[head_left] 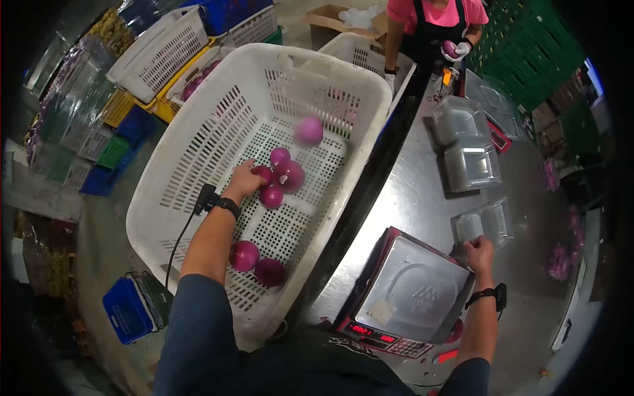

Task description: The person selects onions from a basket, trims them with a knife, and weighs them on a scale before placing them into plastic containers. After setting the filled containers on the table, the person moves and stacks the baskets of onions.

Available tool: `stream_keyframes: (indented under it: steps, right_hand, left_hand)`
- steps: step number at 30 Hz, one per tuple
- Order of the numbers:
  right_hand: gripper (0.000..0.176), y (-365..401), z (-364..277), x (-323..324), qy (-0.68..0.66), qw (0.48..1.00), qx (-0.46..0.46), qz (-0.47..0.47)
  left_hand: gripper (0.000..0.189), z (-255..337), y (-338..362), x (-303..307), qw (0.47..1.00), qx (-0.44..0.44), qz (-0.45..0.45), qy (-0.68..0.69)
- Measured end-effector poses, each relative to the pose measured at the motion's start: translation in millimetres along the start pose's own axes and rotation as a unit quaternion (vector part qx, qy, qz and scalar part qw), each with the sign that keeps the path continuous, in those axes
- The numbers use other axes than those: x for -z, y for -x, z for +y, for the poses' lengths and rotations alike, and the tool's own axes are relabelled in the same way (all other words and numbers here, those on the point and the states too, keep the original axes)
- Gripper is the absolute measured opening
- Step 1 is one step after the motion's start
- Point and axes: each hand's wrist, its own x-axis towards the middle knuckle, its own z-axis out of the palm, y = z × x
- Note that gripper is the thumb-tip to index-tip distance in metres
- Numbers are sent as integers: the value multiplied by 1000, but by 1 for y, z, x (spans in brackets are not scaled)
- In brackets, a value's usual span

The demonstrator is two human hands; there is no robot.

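Onion (pixel 263 174) in left hand (pixel 244 181); right hand (pixel 480 253) pinching clamshell (pixel 485 223) — steel table (pixel 407 198), stacked crates (pixel 525 49)

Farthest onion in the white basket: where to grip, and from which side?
Likely best: straight down from above with the left hand, thumb and fingertips around the widest middle of the far onion. It's round with no handle-like part visible, and stands apart from the onion cluster, leaving finger room on that side. The basket's high walls argue against a low sideways reach.
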Motion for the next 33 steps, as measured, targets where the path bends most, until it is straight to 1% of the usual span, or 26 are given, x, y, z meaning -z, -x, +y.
stream_keyframes:
  steps: [1,2,3,4,5,6,7,8,9,10,11,12,13,15,17,19,20,21,22,23,24,25,27,28,30,33]
  right_hand:
    - [31,-2,3,-4,-39,999,-31,14]
    - [31,-3,-4,-2,-34,999,-31,13]
    - [34,1,-16,3,-7,998,-51,25]
    - [38,4,-26,7,19,997,-72,38]
    - [38,5,-26,7,24,996,-72,38]
    - [39,9,-25,7,36,995,-37,90]
    - [40,12,-24,7,48,989,-1,142]
    - [40,15,-27,10,50,989,-1,141]
    - [42,23,-34,17,25,986,4,165]
    - [43,32,-42,23,0,982,8,189]
    - [43,46,-52,31,1,982,6,188]
    - [45,66,-65,42,18,988,36,146]
    - [46,87,-78,51,34,992,66,104]
    - [48,139,-96,61,66,993,102,-10]
    - [44,191,-120,61,92,982,155,-50]
    - [41,223,-140,60,85,980,168,-64]
    - [38,240,-147,61,77,977,181,-81]
    - [38,252,-157,62,81,976,177,-95]
    - [37,259,-168,62,61,978,177,-92]
    - [36,266,-177,62,42,979,176,-90]
    - [36,272,-185,65,46,976,182,-108]
    - [36,277,-191,65,48,975,182,-118]
    - [40,286,-199,66,32,978,170,-117]
    - [40,288,-203,68,35,978,169,-118]
    - [44,290,-212,71,9,982,135,-129]
    - [46,287,-222,76,11,983,146,-108]
  left_hand:
    - [84,2,-2,-2,998,-28,-50,0]
    - [82,-11,-16,-12,995,-60,-76,7]
    - [82,-13,-18,-16,995,-57,-81,10]
    - [75,-14,-20,-19,996,-57,-62,10]
    - [68,-14,-21,-21,997,-56,-42,11]
    - [68,-15,-20,-22,997,-53,-46,14]
    - [62,-16,-19,-21,998,-52,-25,32]
    - [56,-15,-17,-18,997,-52,-4,49]
    - [56,-10,-10,-8,998,-48,-6,49]
    - [53,-3,-4,5,983,41,-36,175]
    - [49,-1,-1,15,944,128,-64,296]
    - [46,-16,-5,23,922,89,-112,360]
    - [46,-20,-4,34,922,89,-112,360]
    - [39,-15,5,61,832,115,-260,477]
    - [37,-3,16,66,839,128,-250,467]
    - [42,2,16,58,915,160,-250,272]
    - [47,-1,9,51,921,148,-296,204]
    - [49,4,12,45,930,123,-319,136]
    - [55,3,8,38,918,121,-364,97]
    - [68,10,19,33,934,107,-336,54]
    - [85,21,29,34,937,109,-331,17]
    - [93,23,25,30,927,99,-360,-42]
    - [93,25,26,20,911,46,-387,-135]
    - [93,26,30,14,910,46,-389,-133]
    - [91,28,37,4,902,3,-363,-235]
    - [89,32,48,-2,898,-20,-349,-266]
